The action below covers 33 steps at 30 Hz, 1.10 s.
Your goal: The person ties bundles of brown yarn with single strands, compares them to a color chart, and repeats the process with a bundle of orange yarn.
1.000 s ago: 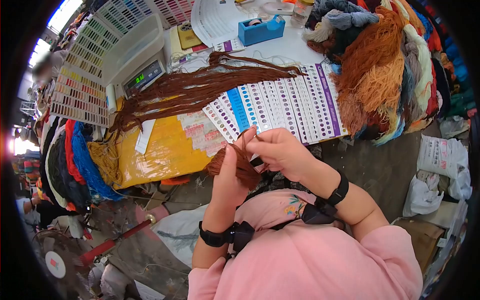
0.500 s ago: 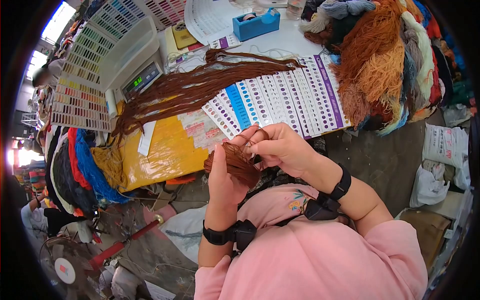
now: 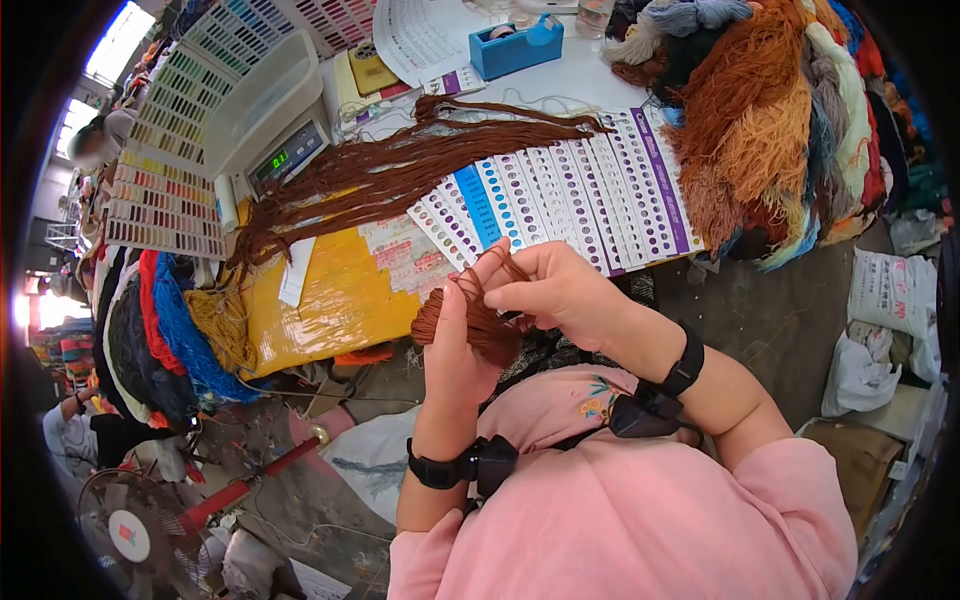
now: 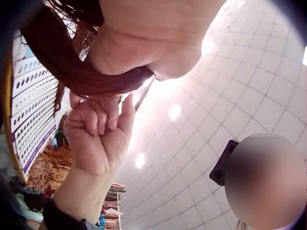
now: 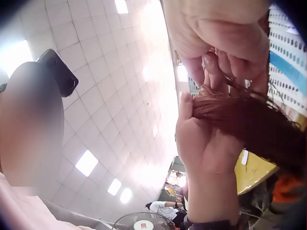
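A folded bundle of reddish-brown yarn (image 3: 488, 337) lies in my left hand (image 3: 455, 362), in front of my body near the table edge. The left thumb stands up along the near side of the yarn. My right hand (image 3: 565, 298) is close beside it, pinching thin strands at the bundle's top with curled fingers. In the right wrist view, the yarn (image 5: 240, 115) runs across the left palm (image 5: 206, 143) and its loose strands reach the right fingertips. The left wrist view has the yarn band (image 4: 67, 72) curving under the left hand (image 4: 144, 33), with the right hand's curled fingers below.
Long brown yarn hanks (image 3: 360, 180) stretch across the table beside perforated colour cards (image 3: 570, 190). A scale (image 3: 285, 160) with a white tub, a blue tape dispenser (image 3: 515, 48) and a yellow sheet (image 3: 310, 320) lie around them. Piled yarn (image 3: 750, 130) is at right; a fan (image 3: 130, 530) stands lower left.
The right hand has shifted slightly around the bundle's top while working the strands; a loop seen at its fingers half a second ago is now drawn narrower. The left hand keeps its hold.
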Tool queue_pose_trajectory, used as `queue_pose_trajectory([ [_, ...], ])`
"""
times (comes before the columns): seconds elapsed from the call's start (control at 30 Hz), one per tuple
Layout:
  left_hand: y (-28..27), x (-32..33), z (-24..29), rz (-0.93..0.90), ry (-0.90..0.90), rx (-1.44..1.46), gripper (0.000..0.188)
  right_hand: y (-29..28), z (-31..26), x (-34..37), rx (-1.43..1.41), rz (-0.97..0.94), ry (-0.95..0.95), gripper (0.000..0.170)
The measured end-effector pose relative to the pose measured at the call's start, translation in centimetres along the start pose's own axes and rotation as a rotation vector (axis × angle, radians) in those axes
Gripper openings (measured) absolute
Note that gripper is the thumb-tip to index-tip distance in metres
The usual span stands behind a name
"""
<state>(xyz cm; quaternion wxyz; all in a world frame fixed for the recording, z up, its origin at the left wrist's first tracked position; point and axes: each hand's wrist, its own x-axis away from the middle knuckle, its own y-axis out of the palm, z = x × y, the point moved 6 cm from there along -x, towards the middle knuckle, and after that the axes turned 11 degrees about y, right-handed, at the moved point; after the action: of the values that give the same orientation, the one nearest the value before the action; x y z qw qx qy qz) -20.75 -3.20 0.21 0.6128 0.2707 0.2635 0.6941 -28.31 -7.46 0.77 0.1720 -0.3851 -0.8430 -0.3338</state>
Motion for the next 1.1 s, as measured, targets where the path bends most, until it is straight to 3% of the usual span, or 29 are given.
queue_pose_trajectory([
  [0.27,0.0,-0.1,0.3,-0.05,0.001,0.119,0.049,0.3,0.1,-0.1,-0.073,-0.02,-0.013,0.003],
  [0.37,-0.3,-0.2,-0.1,-0.005,-0.009,-0.014,0.044,-0.2,0.6,-0.6,-0.135,-0.029,-0.002,0.004],
  [0.57,-0.6,-0.4,-0.1,-0.005,0.02,0.084,0.043,-0.6,0.7,-0.6,-0.155,-0.087,-0.005,0.005],
  [0.67,-0.7,-0.1,0.0,0.081,0.021,0.237,0.037,-0.4,0.5,-0.5,-0.21,-0.096,-0.021,0.004],
  [0.77,-1.9,0.1,-0.2,0.034,0.084,-0.054,0.026,-0.5,0.6,-0.8,-0.277,-0.131,-0.098,0.001],
  [0.87,-4.3,0.3,-0.6,0.179,0.125,-0.115,0.018,-0.2,0.5,0.2,-0.363,-0.222,0.0,0.001],
  [0.9,-2.9,0.5,0.2,0.262,0.081,0.012,0.017,-0.4,0.9,0.4,-0.39,-0.31,0.056,0.002],
  [0.97,-2.0,-0.4,1.2,-0.035,0.082,0.271,0.019,-1.5,1.3,0.8,-0.441,-0.486,0.169,0.004],
  [1.0,-1.2,-0.8,1.5,-0.03,0.011,-0.02,0.022,-1.7,1.6,1.0,-0.417,-0.489,0.241,0.004],
  [1.03,-1.0,-1.3,0.8,0.01,-0.132,-0.329,0.019,-2.1,1.5,1.4,-0.221,-0.431,0.22,0.004],
  [1.1,-0.6,-1.8,0.9,-0.148,-0.217,-0.358,0.015,-2.5,-0.1,2.6,0.181,-0.316,0.166,0.005],
])
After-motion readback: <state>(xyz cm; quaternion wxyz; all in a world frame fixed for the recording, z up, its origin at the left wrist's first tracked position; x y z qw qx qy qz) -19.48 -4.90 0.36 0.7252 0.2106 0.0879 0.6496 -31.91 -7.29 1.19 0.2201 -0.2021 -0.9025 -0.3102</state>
